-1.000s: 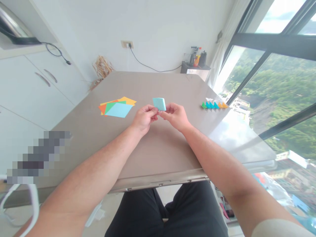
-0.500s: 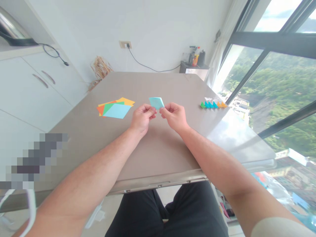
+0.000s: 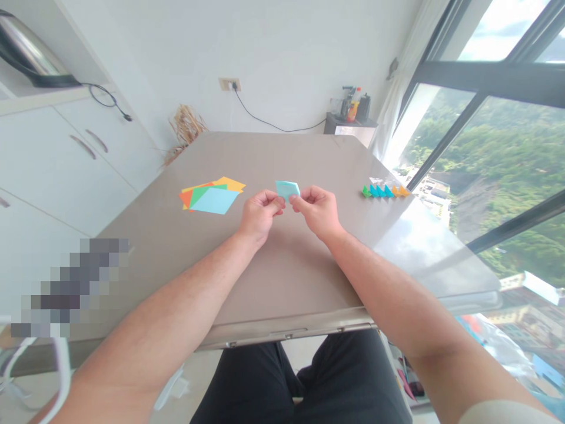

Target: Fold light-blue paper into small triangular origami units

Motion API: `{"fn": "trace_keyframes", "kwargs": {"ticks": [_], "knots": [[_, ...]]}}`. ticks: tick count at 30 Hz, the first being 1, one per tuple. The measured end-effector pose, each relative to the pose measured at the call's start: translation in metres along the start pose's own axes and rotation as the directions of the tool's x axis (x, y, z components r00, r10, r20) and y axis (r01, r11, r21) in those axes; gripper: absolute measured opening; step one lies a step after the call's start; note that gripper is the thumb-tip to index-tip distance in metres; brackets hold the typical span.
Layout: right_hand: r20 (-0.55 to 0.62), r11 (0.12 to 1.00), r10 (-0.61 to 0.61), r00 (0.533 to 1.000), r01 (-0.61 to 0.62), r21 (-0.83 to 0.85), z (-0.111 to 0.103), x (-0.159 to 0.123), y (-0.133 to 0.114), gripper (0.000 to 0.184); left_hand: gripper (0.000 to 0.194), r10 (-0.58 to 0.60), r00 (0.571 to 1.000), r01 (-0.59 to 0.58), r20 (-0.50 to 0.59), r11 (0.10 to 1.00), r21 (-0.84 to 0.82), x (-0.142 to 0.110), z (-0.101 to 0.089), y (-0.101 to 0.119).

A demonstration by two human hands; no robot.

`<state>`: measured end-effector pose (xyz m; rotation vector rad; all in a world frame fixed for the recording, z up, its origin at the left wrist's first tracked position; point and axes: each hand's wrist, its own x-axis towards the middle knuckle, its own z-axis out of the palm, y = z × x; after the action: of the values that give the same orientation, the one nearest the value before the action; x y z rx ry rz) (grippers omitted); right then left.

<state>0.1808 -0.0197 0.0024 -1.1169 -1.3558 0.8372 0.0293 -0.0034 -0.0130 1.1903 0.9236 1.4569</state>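
Folded paper: a small folded light-blue paper [image 3: 287, 189], held up between two bare hands over the middle of the desk [image 3: 273, 265], its upper part standing clear of the fingers.
Left hand: the left hand [image 3: 260, 213] has its grip nearly closed, thumb and fingers pinched together at the paper's lower left.
Right hand: the right hand [image 3: 318, 211] has its grip pinched on the paper's lower right, the thumb lying over that corner.
Paper and grip: the paper lies between the two grips and just beyond them, on the side away from the person. Neither hand is clearly nearer; both are at its lower edge. Its top edge runs side to side, dipping slightly to the right. Fingers cover part of it, so a long axis cannot be told.
Loose sheets: to the left, a fanned, overlapping pile, with a light-blue sheet [image 3: 216, 201] over a green sheet [image 3: 202, 194], and orange and yellow-orange ones showing around them.
Folded pieces: near the desk's right edge, a row of small pointed shapes [image 3: 380, 191], green, then blue, then orange.
Window side: a large window [image 3: 516, 141] shows green hillside.
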Motion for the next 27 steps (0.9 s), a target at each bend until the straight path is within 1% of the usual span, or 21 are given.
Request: {"fn": "trace_keyframes", "kwargs": {"ticks": [3,6,10,12,14,17,20,23,27], "knots": [[-0.005,1.000,0.021,1.000,-0.021,-0.006,-0.0015,0.0002,-0.0005,0.030,0.020,0.011,1.000,-0.011,-0.014,1.000,0.017,0.0006,-0.0015,-0.0018],[-0.013,1.000,0.020,1.000,-0.020,-0.010,-0.0038,0.0010,-0.0002,0.030,0.020,0.008,1.000,-0.008,0.001,0.999,0.032,0.0003,-0.0032,-0.0028],[-0.012,1.000,0.015,1.000,-0.015,-0.008,-0.0070,0.0029,0.0029,0.026,0.018,-0.046,0.995,0.041,0.088,0.997,0.060,-0.0015,-0.0059,-0.0006],[-0.005,1.000,0.015,1.000,-0.015,-0.012,-0.0079,0.0036,0.0044,0.026,0.024,-0.058,0.989,0.052,0.134,0.998,0.041,-0.0022,-0.0066,0.0016],[0.014,1.000,0.016,1.000,-0.016,-0.020,-0.0078,0.0033,0.0049,0.026,0.030,-0.038,0.988,0.037,0.152,0.999,0.008,-0.0025,-0.0063,0.0036],[0.074,0.998,0.029,0.997,-0.025,-0.054,-0.0063,0.0012,0.0034,0.028,0.032,-0.014,0.993,0.021,0.121,0.998,-0.052,-0.0016,-0.0051,0.0049],[0.130,0.995,0.040,0.991,-0.027,-0.099,-0.0048,-0.0014,0.0014,0.027,0.029,-0.016,0.998,0.022,0.063,0.995,-0.099,0.0007,-0.0054,0.0038],[0.141,0.993,0.038,0.989,-0.022,-0.116,-0.0043,-0.0023,0.0012,0.025,0.026,-0.016,1.000,0.019,0.026,0.995,-0.100,0.0027,-0.0074,0.0019],[0.138,0.994,0.040,0.990,-0.025,-0.110,-0.0049,-0.0016,0.0024,0.025,0.030,-0.045,0.998,0.048,0.039,0.997,-0.056,0.0032,-0.0089,0.0006]]}}
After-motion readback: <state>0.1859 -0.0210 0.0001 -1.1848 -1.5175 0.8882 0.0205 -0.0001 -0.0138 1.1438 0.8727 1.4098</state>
